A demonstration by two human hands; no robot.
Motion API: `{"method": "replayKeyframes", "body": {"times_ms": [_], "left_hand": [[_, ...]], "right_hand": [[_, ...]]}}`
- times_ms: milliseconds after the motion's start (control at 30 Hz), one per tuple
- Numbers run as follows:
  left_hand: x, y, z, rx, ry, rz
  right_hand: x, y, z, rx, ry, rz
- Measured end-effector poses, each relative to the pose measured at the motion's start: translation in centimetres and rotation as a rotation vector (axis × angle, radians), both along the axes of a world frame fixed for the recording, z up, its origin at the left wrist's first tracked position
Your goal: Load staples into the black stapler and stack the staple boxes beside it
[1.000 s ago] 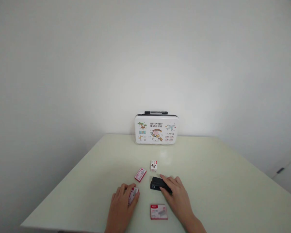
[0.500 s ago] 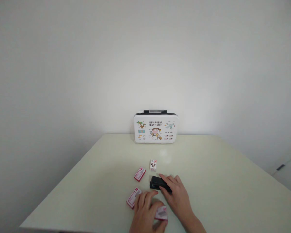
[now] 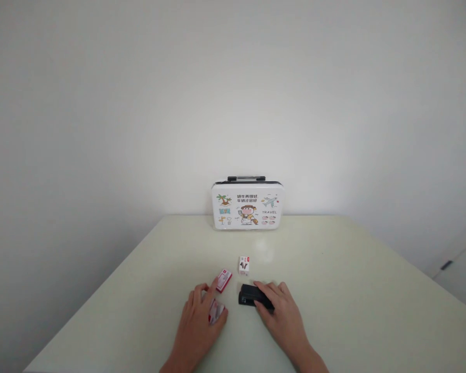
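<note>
My right hand (image 3: 281, 313) grips a black stapler (image 3: 252, 295) lying on the table, thumb on the near side and fingers over the far side. To its left, my left hand (image 3: 200, 316) curls around a small red-and-white staple box (image 3: 216, 312), holding it between thumb and fingers. Its index finger reaches to another such box (image 3: 225, 280), touching or nearly touching its corner. A sliver of a further box seems to show under the fingers, mostly hidden. Beyond the stapler stands a small white box (image 3: 244, 265) with a dark picture on it.
A white carry case (image 3: 247, 207) with cartoon prints and a black handle stands upright at the back of the pale table (image 3: 140, 300), by the wall. A dark handle (image 3: 446, 265) shows on a white panel at the far right.
My left hand has moved left and away from me, bringing the staple box from the front up beside the others. My right hand stays on the stapler. The view shifts slightly.
</note>
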State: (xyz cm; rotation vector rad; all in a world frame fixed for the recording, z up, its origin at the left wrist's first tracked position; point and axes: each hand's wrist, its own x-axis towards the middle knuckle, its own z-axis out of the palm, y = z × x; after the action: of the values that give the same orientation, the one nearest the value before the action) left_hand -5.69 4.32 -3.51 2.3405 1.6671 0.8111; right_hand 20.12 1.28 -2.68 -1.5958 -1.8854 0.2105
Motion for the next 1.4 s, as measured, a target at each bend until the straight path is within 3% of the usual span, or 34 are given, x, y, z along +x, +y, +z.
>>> {"method": "replayKeyframes", "body": {"times_ms": [67, 167, 300, 467, 600, 733, 900, 1000, 1133, 1267, 1400], "left_hand": [[0.3, 0.9, -0.2, 0.034, 0.029, 0.008], [1.4, 2.0, -0.2, 0.064, 0.078, -0.082], [4.4, 3.3, -0.3, 0.070, 0.076, -0.150], [9.0, 4.7, -0.2, 0.110, 0.061, -0.104], [10.0, 4.7, -0.1, 0.137, 0.072, -0.104], [7.2, 2.3, -0.9, 0.153, 0.076, -0.068], [0.8, -0.6, -2.2, 0.173, 0.093, 0.038], [-3.3, -0.3, -2.2, 0.151, 0.088, 0.104], [-7.9, 2.1, -1.8, 0.136, 0.080, 0.169], [-10.3, 4.2, -2.0, 0.139, 0.082, 0.161], [-10.6, 4.8, -2.4, 0.146, 0.094, 0.147]], "right_hand": [[0.0, 0.0, -0.1, 0.009, 0.017, -0.032], [0.3, 0.2, -0.4, 0.024, 0.074, -0.161], [0.8, 1.0, -0.8, -0.011, 0.145, -0.311], [0.6, 1.4, -0.8, -0.044, 0.109, -0.366], [1.4, 1.3, 0.1, -0.118, 0.045, -0.305], [2.5, 0.4, 0.6, -0.131, 0.022, -0.233], [1.9, -1.5, -0.7, -0.068, 0.027, -0.210], [1.5, -2.1, -1.3, -0.047, 0.001, -0.196], [0.4, -2.0, -1.4, -0.029, -0.027, -0.202], [-4.2, -1.2, -1.2, -0.045, -0.038, -0.179], [-12.4, 0.4, -0.8, -0.042, 0.026, -0.123]]}}
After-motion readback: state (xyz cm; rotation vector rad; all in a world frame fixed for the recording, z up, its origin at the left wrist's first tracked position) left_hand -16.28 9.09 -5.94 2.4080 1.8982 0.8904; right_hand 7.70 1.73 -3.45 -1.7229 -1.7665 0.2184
